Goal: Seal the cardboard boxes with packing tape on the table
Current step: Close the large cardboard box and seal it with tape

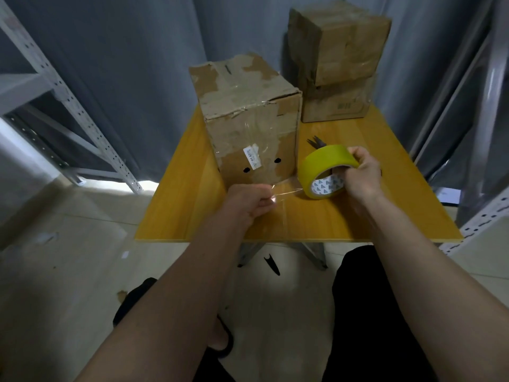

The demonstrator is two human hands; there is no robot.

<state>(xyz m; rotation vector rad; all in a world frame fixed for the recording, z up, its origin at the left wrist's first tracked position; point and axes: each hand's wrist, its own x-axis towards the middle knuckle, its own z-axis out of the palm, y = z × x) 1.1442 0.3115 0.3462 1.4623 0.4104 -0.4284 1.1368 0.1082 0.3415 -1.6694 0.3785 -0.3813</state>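
Observation:
A worn cardboard box (248, 117) stands on the left half of the yellow wooden table (358, 216), with clear tape across its top and front. My right hand (360, 172) grips a yellow roll of packing tape (325, 169) just right of the box, fingers through its core. My left hand (248, 202) pinches the free end of a clear strip of tape (286, 193) pulled from the roll, in front of the box's lower edge.
Two more cardboard boxes (338, 64) are stacked at the table's far right corner. Dark scissors (316, 142) lie behind the roll. Metal shelving (68, 106) stands at left and right. A small black object (272, 264) lies on the floor under the table.

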